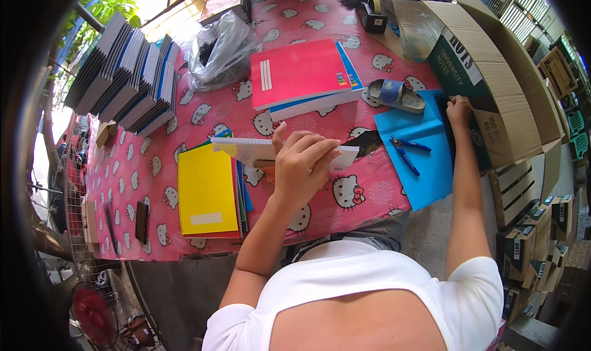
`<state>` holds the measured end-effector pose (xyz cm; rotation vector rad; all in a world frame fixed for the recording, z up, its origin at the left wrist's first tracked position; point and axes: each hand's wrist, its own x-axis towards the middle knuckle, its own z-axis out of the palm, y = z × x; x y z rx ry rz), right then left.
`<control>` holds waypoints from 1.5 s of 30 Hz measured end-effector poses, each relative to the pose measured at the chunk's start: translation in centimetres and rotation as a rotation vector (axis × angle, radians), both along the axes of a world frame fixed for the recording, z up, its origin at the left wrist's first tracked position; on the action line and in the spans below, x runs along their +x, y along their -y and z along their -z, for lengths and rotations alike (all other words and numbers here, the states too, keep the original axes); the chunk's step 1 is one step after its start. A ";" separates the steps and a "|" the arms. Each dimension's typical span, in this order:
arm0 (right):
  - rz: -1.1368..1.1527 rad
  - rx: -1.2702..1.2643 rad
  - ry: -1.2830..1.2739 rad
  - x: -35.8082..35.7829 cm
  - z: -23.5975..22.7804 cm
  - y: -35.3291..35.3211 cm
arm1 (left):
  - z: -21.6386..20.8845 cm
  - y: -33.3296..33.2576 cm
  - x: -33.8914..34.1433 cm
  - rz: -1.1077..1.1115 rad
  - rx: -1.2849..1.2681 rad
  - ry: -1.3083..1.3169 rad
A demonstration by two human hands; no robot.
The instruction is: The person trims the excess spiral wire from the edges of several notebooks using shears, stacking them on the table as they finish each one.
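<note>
White shirt [369,266] is filling the foreground; beyond, the left hand [306,166] is pinching a notebook [251,147] above the table [375,198], long axis running crosswise. Well rightward, the right hand [459,112] is resting beside the carton [457,74], its grip impossible to tell.

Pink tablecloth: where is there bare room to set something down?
Bare patches: left of the yellow notebook, short of the notebook stacks; nearer than the held white notebook, between the left forearm and the blue sheet; beyond the red notebook, between the plastic bag and tape dispenser. Crowded: the right, with slipper, pliers and carton.
</note>
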<state>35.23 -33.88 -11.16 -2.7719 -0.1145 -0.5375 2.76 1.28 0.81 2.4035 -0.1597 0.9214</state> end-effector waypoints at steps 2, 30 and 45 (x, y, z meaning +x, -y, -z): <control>-0.098 -0.068 0.175 -1.5 -0.8 -0.1 | -0.2 0.5 0.4 0.009 -0.008 -0.009; -0.873 0.644 -0.752 -23.9 -15.1 -14.5 | -0.1 1.1 -0.4 -0.055 -0.100 0.001; -0.936 0.291 -0.010 -25.9 -15.0 -17.0 | 0.1 0.9 -0.8 -0.024 -0.047 0.009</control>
